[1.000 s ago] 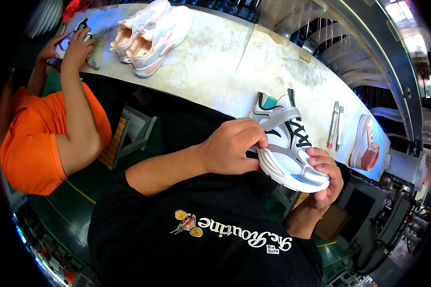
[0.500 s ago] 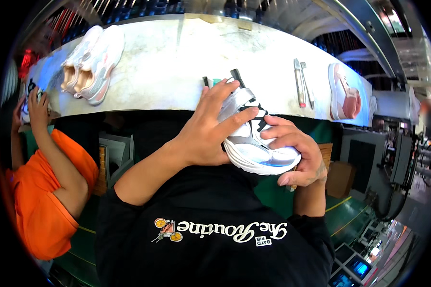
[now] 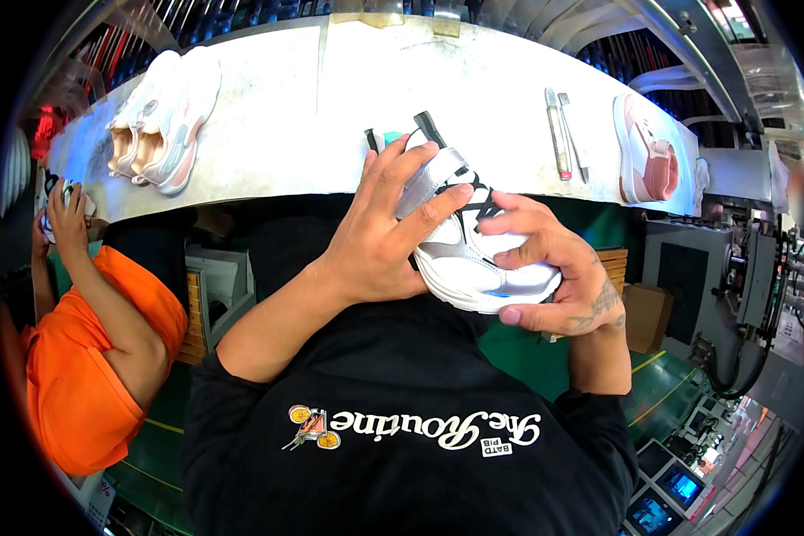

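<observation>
Your hands hold a white sneaker point(image 3: 473, 241) just in front of the workbench point(image 3: 330, 116), its black laces point(image 3: 482, 201) threaded but seemingly not yet tied. Your left hand point(image 3: 380, 241) lies over the upper, fingers spread wide; your right hand point(image 3: 554, 268) cups and grasps the sole, fingers curled around it.

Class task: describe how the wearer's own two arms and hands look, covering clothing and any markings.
Both forearms are bare below short black sleeves. The left hand shows no ring, glove or marking. The right hand carries dark tattoo marks near the wrist.
</observation>
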Available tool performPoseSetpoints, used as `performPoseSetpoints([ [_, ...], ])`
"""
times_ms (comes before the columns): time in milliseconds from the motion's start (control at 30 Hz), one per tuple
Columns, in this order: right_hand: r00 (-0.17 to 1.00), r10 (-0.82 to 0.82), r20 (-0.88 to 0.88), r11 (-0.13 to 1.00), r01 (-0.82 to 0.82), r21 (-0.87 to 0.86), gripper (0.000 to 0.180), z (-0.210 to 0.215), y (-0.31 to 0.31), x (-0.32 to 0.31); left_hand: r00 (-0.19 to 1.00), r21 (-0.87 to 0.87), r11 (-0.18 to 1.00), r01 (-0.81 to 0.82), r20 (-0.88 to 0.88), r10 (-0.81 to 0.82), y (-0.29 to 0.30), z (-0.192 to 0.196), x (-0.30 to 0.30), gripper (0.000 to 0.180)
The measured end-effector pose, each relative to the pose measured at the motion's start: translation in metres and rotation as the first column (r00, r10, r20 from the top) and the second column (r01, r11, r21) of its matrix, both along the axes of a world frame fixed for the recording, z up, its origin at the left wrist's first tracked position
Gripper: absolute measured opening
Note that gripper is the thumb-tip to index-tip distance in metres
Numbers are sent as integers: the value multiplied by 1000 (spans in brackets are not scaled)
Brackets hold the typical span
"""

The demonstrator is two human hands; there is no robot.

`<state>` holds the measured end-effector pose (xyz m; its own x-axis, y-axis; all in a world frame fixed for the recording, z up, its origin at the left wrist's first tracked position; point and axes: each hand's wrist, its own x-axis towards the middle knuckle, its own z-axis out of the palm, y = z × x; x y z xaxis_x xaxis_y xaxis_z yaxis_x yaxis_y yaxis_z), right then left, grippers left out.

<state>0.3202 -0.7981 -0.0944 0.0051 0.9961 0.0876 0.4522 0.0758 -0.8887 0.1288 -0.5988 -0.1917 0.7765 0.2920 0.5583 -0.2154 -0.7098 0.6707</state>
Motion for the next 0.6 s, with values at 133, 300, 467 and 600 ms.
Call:
performPoseSetpoints([
  [133,990,-111,-82,983,97,-157,88,10,-3,0,999,29,999,-15,-33,16,-4,0,0,81],
  [300,979,-177,-97,911,126,-394,117,14,-5,-1,997,97,995,-18,-67,24,-9,2,-2,86],
  [467,986,-129,107,900,161,-405,115,18,-5,-1,995,146,989,-38,-86,51,-13,1,3,83],
  [600,945,-135,299,889,249,-384,115,28,-3,-13,993,187,980,-62,-85,79,-16,-1,5,82],
])
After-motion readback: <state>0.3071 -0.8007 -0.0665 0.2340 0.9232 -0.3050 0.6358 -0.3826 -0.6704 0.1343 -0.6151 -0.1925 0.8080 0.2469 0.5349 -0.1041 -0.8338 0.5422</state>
